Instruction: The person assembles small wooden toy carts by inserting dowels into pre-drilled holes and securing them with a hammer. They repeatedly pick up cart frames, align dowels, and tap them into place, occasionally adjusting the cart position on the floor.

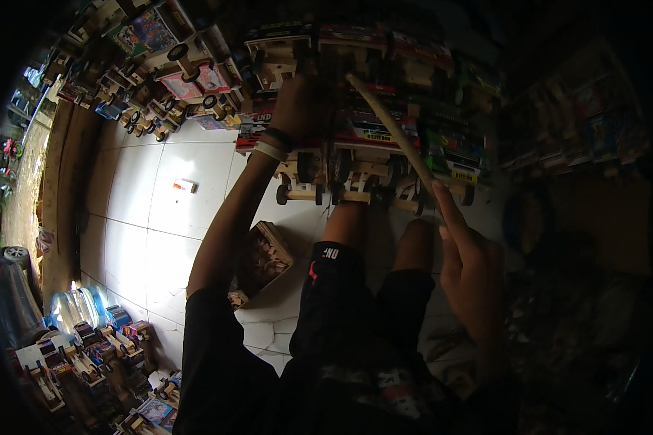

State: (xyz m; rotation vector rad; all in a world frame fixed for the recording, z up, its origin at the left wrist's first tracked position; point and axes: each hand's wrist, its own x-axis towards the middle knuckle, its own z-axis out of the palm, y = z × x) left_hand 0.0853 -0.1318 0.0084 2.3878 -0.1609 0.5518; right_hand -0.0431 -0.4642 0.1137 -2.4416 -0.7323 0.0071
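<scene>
My right hand (468, 268) is closed around the lower end of a long, pale wooden stick (392, 127). It slants up and left across the stacked wooden toy trucks, and its far end fades into shadow. My left hand (297, 101) reaches forward to the trucks, close to the stick's far end; its fingers are lost in the dark. Below that hand lies a toy truck with a red and black printed side (374, 125) and black wheels. Beside it, to the right, is a green-sided toy truck (457, 148).
An open wooden box of small wood pieces (265, 261) stands on the white tiled floor (189, 250) left of my knees. More toy trucks (98, 362) crowd the lower left near a large clear water bottle (76, 312). A small white and orange item (184, 186) lies on the tiles.
</scene>
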